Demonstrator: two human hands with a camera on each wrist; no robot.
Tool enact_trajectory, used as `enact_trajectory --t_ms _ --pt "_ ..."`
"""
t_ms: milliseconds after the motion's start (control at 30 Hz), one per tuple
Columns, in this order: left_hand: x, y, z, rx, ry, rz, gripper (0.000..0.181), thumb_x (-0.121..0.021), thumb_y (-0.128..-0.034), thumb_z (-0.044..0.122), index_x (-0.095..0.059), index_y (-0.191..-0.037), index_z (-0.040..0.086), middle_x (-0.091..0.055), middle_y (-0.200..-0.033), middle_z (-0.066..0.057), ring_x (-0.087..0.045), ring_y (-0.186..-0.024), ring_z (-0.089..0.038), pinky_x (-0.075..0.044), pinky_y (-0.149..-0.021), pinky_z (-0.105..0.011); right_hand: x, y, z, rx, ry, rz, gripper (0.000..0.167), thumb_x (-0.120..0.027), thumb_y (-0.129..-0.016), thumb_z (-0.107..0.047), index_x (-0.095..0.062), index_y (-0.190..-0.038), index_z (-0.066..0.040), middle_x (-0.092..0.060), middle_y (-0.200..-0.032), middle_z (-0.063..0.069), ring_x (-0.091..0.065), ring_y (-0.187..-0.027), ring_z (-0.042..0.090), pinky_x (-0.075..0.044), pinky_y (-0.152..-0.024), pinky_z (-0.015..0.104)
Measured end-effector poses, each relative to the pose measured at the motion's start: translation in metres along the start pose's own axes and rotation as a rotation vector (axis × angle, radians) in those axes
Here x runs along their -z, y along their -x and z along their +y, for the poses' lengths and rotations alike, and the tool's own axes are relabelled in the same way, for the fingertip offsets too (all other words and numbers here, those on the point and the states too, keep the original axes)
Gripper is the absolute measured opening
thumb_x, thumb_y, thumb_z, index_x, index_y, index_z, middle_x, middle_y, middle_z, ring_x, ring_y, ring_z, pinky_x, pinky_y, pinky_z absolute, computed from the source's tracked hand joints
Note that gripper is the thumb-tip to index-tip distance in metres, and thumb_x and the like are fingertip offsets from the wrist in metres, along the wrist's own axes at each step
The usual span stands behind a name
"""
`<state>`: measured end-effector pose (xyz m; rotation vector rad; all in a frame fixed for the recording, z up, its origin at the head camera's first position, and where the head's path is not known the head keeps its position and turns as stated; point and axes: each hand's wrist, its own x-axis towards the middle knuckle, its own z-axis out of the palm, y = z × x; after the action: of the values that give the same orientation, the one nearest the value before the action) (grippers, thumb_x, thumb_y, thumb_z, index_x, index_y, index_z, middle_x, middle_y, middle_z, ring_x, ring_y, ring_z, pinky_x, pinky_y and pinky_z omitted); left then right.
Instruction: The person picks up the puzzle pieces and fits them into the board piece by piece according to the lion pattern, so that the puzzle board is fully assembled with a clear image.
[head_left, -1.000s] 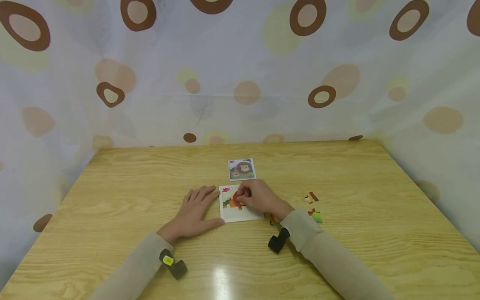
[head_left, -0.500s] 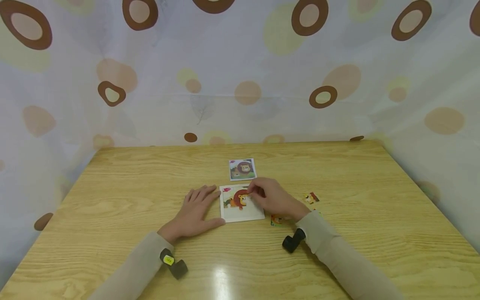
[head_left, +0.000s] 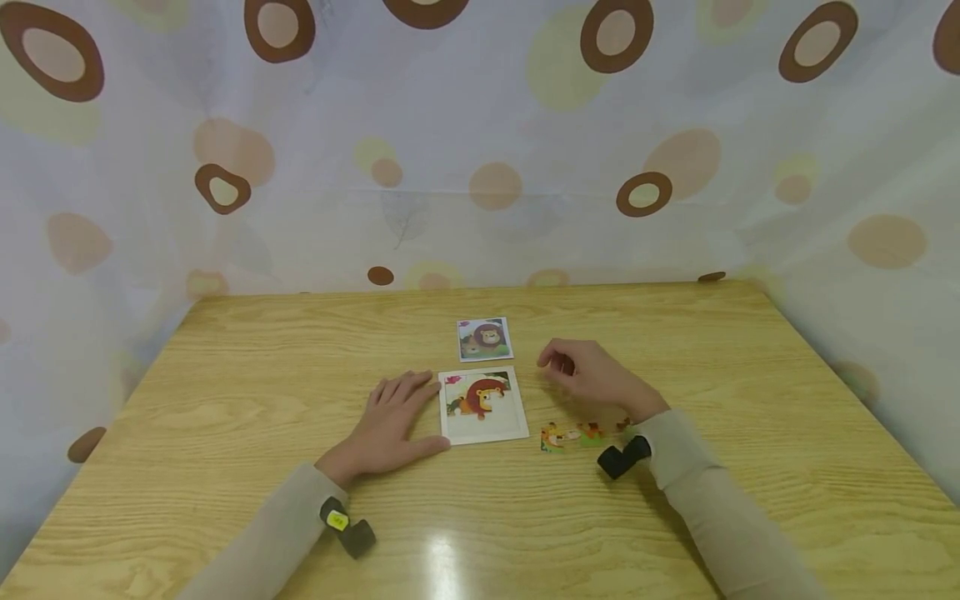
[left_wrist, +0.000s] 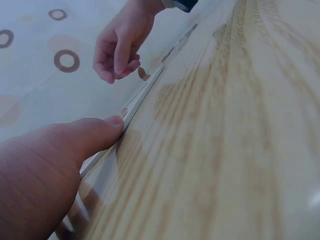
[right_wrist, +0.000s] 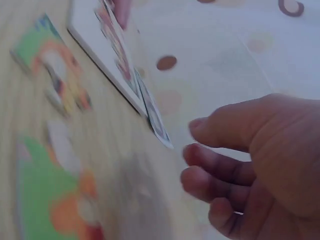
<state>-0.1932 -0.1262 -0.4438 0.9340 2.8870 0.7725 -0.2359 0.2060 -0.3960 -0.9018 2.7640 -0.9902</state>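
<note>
A white puzzle board [head_left: 487,429] lies on the table with part of a lion picture fitted in its upper area. My left hand [head_left: 390,429] rests flat at the board's left side, fingers spread, the thumb touching its edge. To the right of the board, above the table, is my right hand [head_left: 600,379]. Its fingers are loosely bent and hold nothing; the right wrist view shows a gap between thumb [right_wrist: 220,127] and fingers. Loose puzzle pieces [head_left: 555,437] lie below that hand, some partly hidden by the hand and wrist.
Behind the board lies a small picture card [head_left: 483,340] with the whole lion picture. The wooden table [head_left: 300,342] meets a patterned cloth [head_left: 495,242] at its back and sides.
My right hand has moved off the board to the right, letting go of a piece that now sits in the board's upper right. The left hand has not moved.
</note>
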Motion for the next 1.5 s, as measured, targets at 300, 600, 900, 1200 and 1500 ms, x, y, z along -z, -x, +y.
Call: enact_trajectory --t_ms 300,600,900,1200,1500 --pt "-0.002 0.000 -0.002 0.004 -0.005 -0.005 0.080 -0.064 -0.0844 0.054 -0.039 -0.147 0.011 -0.030 -0.155 -0.012 -0.020 -0.145 -0.038 -0.008 -0.115 -0.062 0.044 0.026 0.030 -0.118 0.095 -0.160 0.026 -0.069 -0.089 -0.026 -0.061 -0.099 -0.003 -0.062 -0.085 0.008 -0.057 -0.072 0.014 -0.050 -0.065 0.034" --pt "-0.002 0.000 -0.003 0.003 -0.019 0.000 0.080 -0.063 -0.0843 0.055 -0.039 -0.147 0.011 -0.031 -0.155 -0.011 -0.020 -0.145 -0.037 -0.008 -0.115 -0.061 0.058 0.034 0.025 -0.390 0.208 -0.297 0.040 -0.078 -0.078 -0.030 -0.063 -0.098 0.002 -0.063 -0.093 0.012 -0.057 -0.077 0.020 -0.051 -0.071 0.038" --pt "-0.001 0.000 -0.001 0.005 -0.010 -0.001 0.080 -0.063 -0.0840 0.054 -0.040 -0.147 0.011 -0.031 -0.154 -0.012 -0.020 -0.145 -0.038 -0.008 -0.115 -0.061 0.054 0.033 0.022 -0.413 0.200 -0.282 0.030 -0.078 -0.077 -0.015 -0.060 -0.094 0.001 -0.060 -0.089 0.011 -0.052 -0.073 0.019 -0.047 -0.067 0.033" --pt "-0.001 0.000 -0.002 0.000 -0.014 0.006 0.079 -0.064 -0.0841 0.053 -0.040 -0.146 0.010 -0.032 -0.154 -0.012 -0.021 -0.144 -0.038 -0.009 -0.115 -0.061 0.053 0.031 0.021 -0.368 0.176 -0.296 0.029 -0.076 -0.074 -0.011 -0.059 -0.094 0.002 -0.061 -0.087 0.011 -0.054 -0.074 0.019 -0.049 -0.069 0.035" --pt "0.000 0.000 0.000 0.006 -0.008 0.000 0.079 -0.064 -0.0843 0.054 -0.041 -0.146 0.010 -0.032 -0.154 -0.012 -0.021 -0.145 -0.038 -0.008 -0.115 -0.061 0.053 0.031 0.025 -0.318 0.105 -0.292 0.019 -0.074 -0.079 -0.008 -0.056 -0.084 -0.003 -0.052 -0.078 0.003 -0.044 -0.068 0.015 -0.039 -0.063 0.029"
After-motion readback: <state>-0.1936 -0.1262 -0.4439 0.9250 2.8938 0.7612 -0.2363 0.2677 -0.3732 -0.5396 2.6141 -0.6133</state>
